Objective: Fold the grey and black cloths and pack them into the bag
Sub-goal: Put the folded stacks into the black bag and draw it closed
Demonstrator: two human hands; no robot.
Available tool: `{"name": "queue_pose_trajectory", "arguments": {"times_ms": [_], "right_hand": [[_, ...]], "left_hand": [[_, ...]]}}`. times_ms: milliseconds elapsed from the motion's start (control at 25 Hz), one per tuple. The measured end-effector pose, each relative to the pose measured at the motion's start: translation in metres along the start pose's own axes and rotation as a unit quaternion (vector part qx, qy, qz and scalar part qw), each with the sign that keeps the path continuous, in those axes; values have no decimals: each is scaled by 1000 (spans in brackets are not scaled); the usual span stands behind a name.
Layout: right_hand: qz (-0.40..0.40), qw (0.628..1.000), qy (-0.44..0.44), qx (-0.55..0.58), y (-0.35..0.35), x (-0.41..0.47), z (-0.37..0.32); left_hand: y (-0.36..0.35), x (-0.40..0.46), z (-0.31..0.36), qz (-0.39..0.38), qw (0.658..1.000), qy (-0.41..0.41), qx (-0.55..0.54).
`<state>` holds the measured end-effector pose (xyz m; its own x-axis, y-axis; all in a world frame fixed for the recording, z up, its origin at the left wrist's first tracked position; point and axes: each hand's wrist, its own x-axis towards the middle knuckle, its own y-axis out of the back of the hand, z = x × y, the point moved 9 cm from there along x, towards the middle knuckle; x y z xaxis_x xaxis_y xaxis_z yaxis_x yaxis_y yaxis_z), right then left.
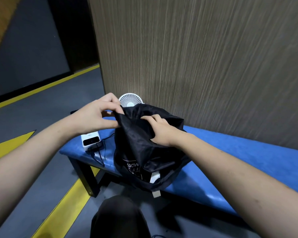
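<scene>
Black fabric fills the middle of the view — the bag (144, 152) stands slumped on the blue bench (230, 160), its mouth drawn up toward the hands. The left hand (96, 115) pinches the bag's upper edge between thumb and fingertips, lifting it. The right hand (160, 129) has its fingers curled round a bunch of black material at the mouth; whether that is the bag's other edge or a black cloth going in, I cannot tell, since both are equally dark.

No grey cloth shows anywhere, and no loose cloth lies on the bench. My guess is that the folding is finished and the packing is at or near its end — the cloths probably already sit inside, though the interior is hidden. What seems left is settling the contents and closing the mouth.

Behind the bag stands a small white fan (129, 100); to its left lies a white power bank (91, 140) with black cables.
</scene>
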<state>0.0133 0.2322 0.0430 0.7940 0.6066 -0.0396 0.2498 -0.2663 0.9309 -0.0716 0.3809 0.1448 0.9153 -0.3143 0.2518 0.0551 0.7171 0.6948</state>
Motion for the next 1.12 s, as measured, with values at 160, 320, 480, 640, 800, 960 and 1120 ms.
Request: {"name": "queue_pose_trajectory", "arguments": {"times_ms": [160,320,480,640,800,960,1120], "right_hand": [[-7,1000,2,-26,7,-10,9],[-24,1000,11,-3,12,-19,18],[-15,999,34,3,22,-31,11],[55,993,104,9,31,-35,-23],[48,960,167,219,33,-38,-51],[30,905,134,402,49,-43,-39],[-68,924,74,369,29,-42,-30]], "left_hand": [[4,7,-4,-7,998,16,66],[6,10,-2,15,992,8,126],[7,8,4,40,986,-7,161],[5,7,9,58,988,-5,142],[0,6,19,44,990,-39,130],[7,4,21,78,982,-71,156],[9,1,23,104,982,-92,125]]}}
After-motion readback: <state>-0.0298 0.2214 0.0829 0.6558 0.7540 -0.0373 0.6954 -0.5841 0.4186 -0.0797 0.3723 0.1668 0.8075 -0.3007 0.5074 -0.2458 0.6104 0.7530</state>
